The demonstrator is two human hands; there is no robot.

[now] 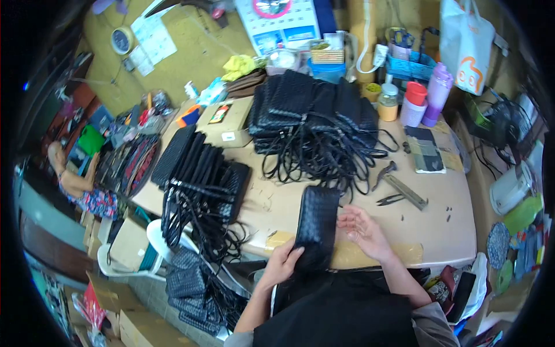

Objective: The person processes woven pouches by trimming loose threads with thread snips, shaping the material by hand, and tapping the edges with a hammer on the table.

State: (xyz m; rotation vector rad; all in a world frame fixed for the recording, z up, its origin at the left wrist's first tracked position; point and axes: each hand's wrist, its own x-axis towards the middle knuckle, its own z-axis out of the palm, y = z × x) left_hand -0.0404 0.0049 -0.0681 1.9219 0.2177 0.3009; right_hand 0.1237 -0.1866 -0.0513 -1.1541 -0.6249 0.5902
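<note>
A black woven-pattern pouch [319, 222] stands tilted at the table's front edge, close to my body. My left hand [282, 261] grips its lower left edge, thumb on the near face. Just off the pouch's right side is my right hand [364, 232], its fingers loosely bent and apart, with nothing visible in them. Beyond the pouch lie a hammer [384, 173], a flat metal bar [406, 192] and a dark pointed tool [391, 200].
Black woven bags with thin straps [289, 101] are heaped at the back; another row [196, 159] stands left. More bags [188, 277] hang or lie below on a chair. Bottles [437, 95] and a cardboard box [226, 121] stand behind. Another person [75, 179] sits far left.
</note>
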